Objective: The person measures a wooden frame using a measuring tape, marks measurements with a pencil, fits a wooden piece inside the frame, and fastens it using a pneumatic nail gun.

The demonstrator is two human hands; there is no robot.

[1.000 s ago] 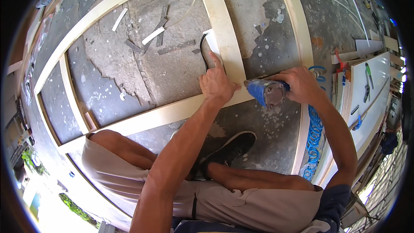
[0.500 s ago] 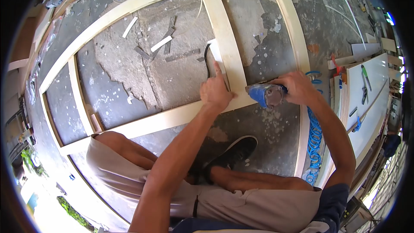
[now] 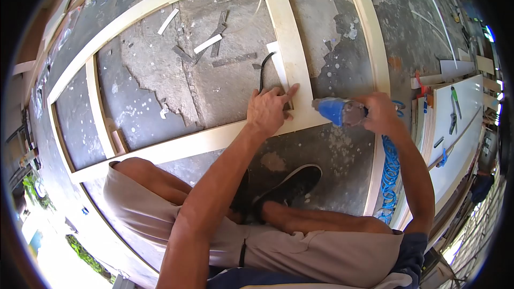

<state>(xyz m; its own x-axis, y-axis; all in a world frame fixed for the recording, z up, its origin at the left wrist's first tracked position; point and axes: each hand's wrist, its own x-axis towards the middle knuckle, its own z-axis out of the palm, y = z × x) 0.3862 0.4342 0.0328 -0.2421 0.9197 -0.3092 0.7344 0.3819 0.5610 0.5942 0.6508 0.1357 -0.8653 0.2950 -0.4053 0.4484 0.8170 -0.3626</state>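
My right hand grips a blue air nail gun, its nose pointing left just beside the corner where a wooden crosspiece meets the long rail of a pale wood frame. On that joint rests my left hand, its fingers apart and the thumb stretched over the crosspiece. Past its fingers runs a black cord; whether the hand touches it is hidden. A white strip lies along the crosspiece's left side.
A coiled blue air hose hangs by the frame's right side. Stacked white panels at the right carry green-handled pliers. White and dark offcuts are scattered on the stained concrete floor. My shoe is inside the frame.
My left index finger no longer points forward; the hand now lies lower, with its thumb on the crosspiece. The nail gun has shifted slightly right, off the joint.
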